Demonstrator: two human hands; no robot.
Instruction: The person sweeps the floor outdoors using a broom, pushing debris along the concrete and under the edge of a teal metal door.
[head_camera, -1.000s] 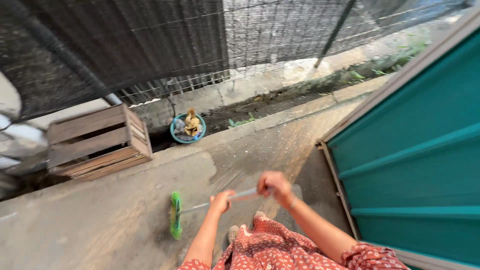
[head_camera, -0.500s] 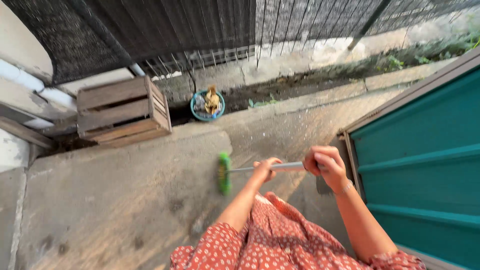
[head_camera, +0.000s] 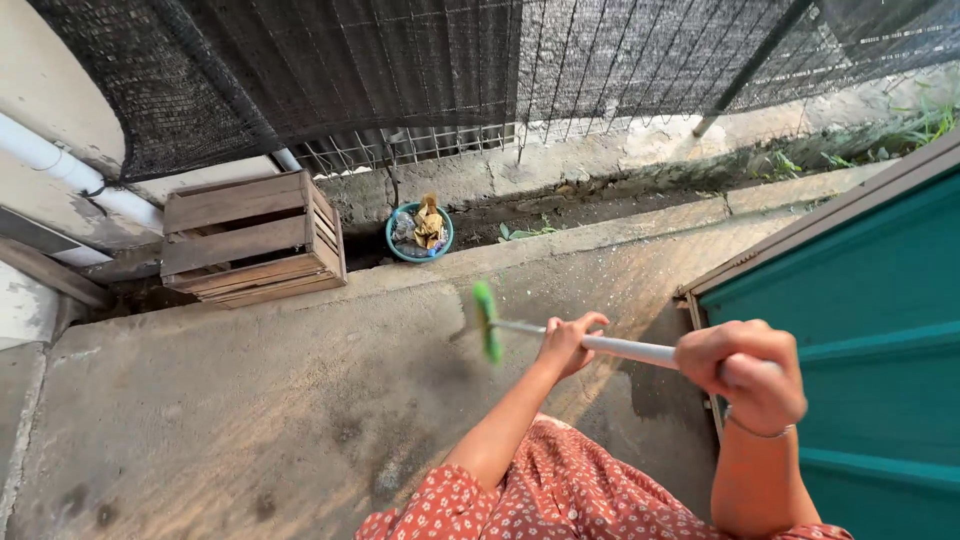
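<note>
I hold a broom with a pale metal handle (head_camera: 625, 348) and a green bristle head (head_camera: 486, 319) over the concrete floor (head_camera: 250, 400). My left hand (head_camera: 568, 343) grips the handle closer to the head. Further back along the handle, near the teal wall, my right hand (head_camera: 748, 372) is closed around it, a thin bracelet on the wrist. The head is blurred and sits just off or on the concrete below the kerb. My red patterned dress (head_camera: 560, 495) fills the bottom of the view.
A wooden crate (head_camera: 250, 240) lies on its side at the back left. A teal bowl (head_camera: 420, 232) of scraps sits in the dirt gutter. Black mesh fencing (head_camera: 420, 70) runs behind. A teal metal panel wall (head_camera: 870, 330) stands at the right; a white pipe (head_camera: 70, 170) runs at the left.
The broom head has swept to the right and further from me. Both hands moved right and nearer the camera, the right hand most. The view has shifted slightly.
</note>
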